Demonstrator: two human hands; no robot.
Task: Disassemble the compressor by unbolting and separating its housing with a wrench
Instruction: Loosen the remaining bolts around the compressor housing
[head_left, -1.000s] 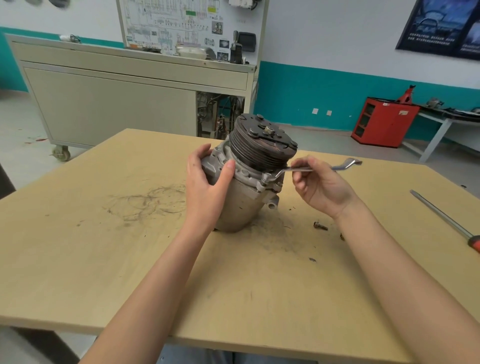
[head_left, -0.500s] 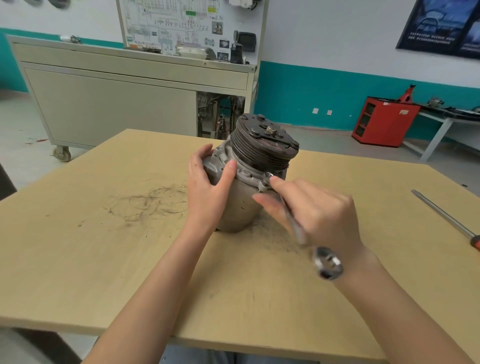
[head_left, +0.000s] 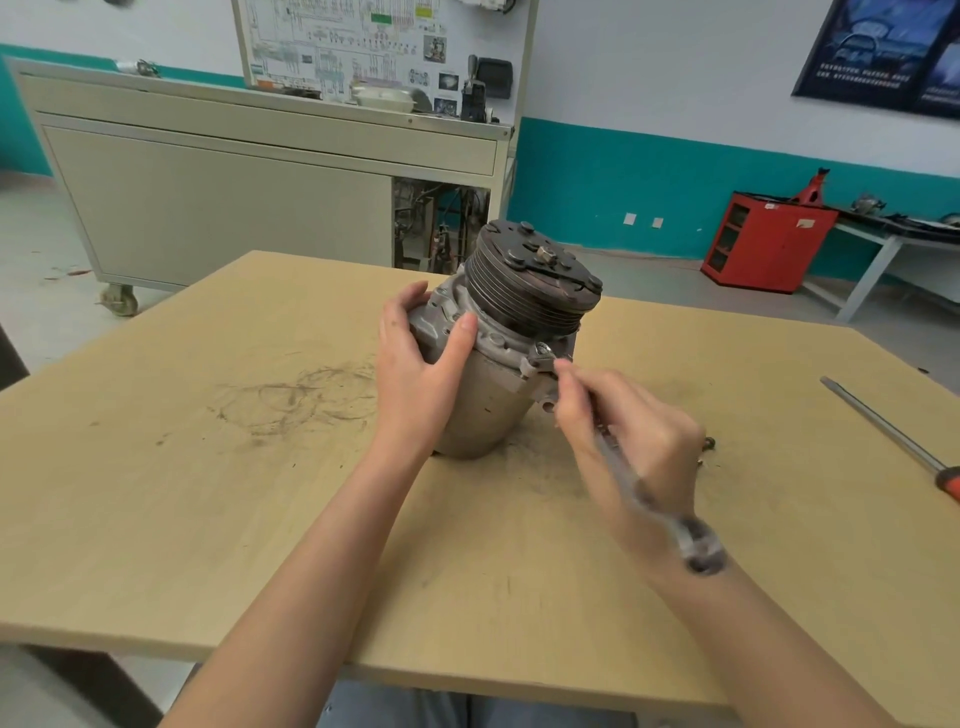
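Note:
A grey metal compressor (head_left: 488, 405) stands tilted on the wooden table (head_left: 208, 493), its dark grooved pulley (head_left: 530, 291) facing up and right. My left hand (head_left: 421, 379) grips the housing's left side, thumb across the upper flange. My right hand (head_left: 628, 447) holds a metal wrench (head_left: 654, 499), blurred by motion. One ring end of the wrench sits on a bolt at the housing flange (head_left: 543, 356); the other ring end points toward me over my wrist.
A loose bolt (head_left: 708, 443) lies on the table just right of my right hand. A long screwdriver (head_left: 883, 431) with an orange handle lies at the table's right edge. Behind the table stand a grey wheeled cabinet (head_left: 234, 202) and a red cabinet (head_left: 769, 249).
The wrench handle has swung from pointing right, away from the compressor, round toward me. My right hand followed it. My left hand and the compressor stayed put.

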